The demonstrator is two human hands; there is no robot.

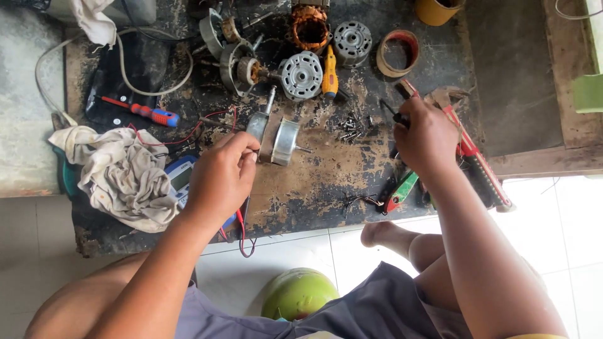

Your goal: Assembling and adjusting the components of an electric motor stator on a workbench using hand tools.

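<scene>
The person sat low at a worn, paint-flaked desk (314,188) with motor parts spread across it. The left hand (221,176) was closed in a pinch, its grip nipping the lower end of a flat grey metal bracket (258,123) and tilting it up off the desk, apparently to look it over. Just beside the bracket lay a round silver motor cap (286,142) on its edge, its shaft pointing right. The right hand (426,139) was curled shut around a thin dark-handled tool (393,117), its tip aimed toward a small heap of loose screws (352,127); the screws sat bare on the desk, in no tray. A yellow cup (434,10) stood at the far edge; its contents could not be seen. A crumpled rag (119,172) partly covered a blue meter (180,177).
</scene>
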